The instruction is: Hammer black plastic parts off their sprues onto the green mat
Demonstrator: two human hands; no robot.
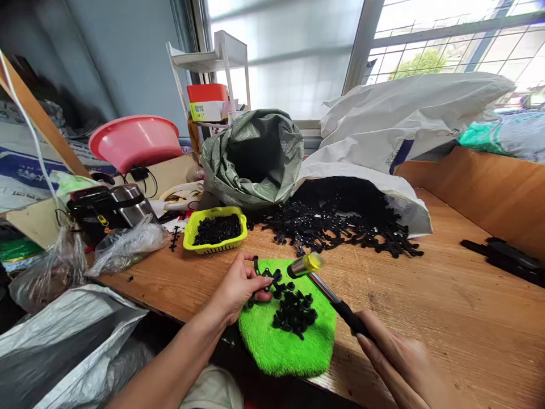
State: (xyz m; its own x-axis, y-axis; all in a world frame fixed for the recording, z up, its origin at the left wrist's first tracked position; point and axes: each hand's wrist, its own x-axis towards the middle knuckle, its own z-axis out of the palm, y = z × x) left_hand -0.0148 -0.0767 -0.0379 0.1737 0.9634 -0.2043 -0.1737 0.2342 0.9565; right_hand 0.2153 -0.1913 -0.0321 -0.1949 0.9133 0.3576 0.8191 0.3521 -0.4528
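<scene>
My left hand [244, 284] pinches a black plastic part [256, 266] over the left edge of a green cloth [285, 352]. In my right hand [394, 346] is the black grip of a hammer [326, 288]; its yellow-tipped head hangs above the cloth, just right of my left hand. Small black pieces [294, 313] lie heaped on the cloth below the hammer head, with a few loose ones near my left fingertips.
Behind the cloth stands a yellow basket [215, 247] of black pieces. Black parts [340, 221] spill from a white sack [409, 199] beside an open green sack [255, 190]. A metal flask [130, 204] and plastic bag [131, 241] are left; a black object [506, 258] lies right.
</scene>
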